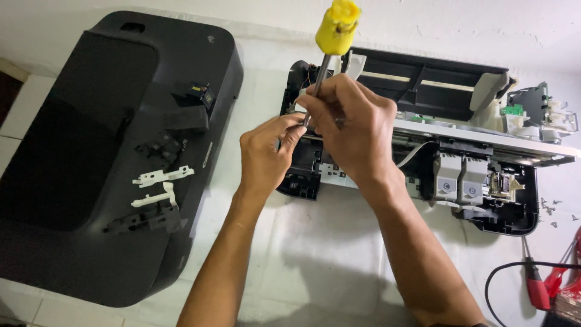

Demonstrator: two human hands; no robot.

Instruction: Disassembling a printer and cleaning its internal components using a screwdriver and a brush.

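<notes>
Right hand [354,124] closed around the metal shaft of a yellow-handled screwdriver [336,27], handle pointing up toward the camera, tip lost behind the fingers [330,100]. Left hand [266,154] beside it, thumb and forefinger pinched at the shaft's lower end. Both directly over the left end of an opened printer chassis [460,139] on the white counter [315,254]. Removed black printer cover [78,151] off to the left, white plastic clips [158,184] lying on it.
</notes>
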